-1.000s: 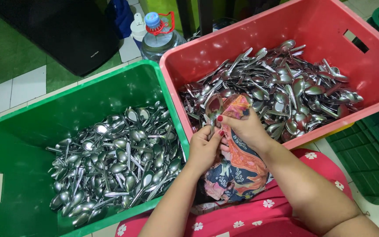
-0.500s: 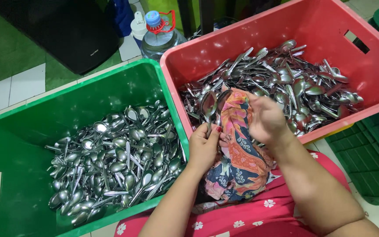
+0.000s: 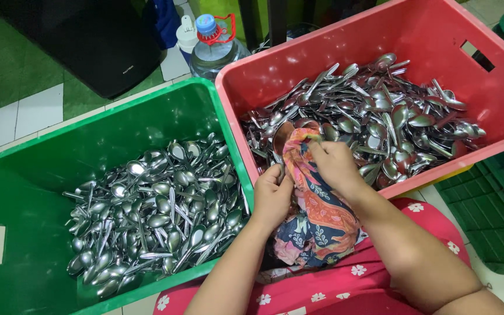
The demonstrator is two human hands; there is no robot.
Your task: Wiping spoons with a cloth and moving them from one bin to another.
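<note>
Moved since half a second ago: right hand has come down from above the cloth and now presses the cloth over the spoon.

Spoon: bowl upright at the near rim of the red crate, half wrapped; handle hidden in the left hand, which is closed in a pinch around it.

Right hand: fingers curled, pinching cloth against the bowl.

Handling note (judgement): steady the handle, rub the cloth around both faces of the bowl, keep a fold between fingers and metal.

Surroundings: spoon heap in the red crate at 1 o'clock; green crate of spoons at 9 o'clock; water bottle at 11 o'clock.
</note>
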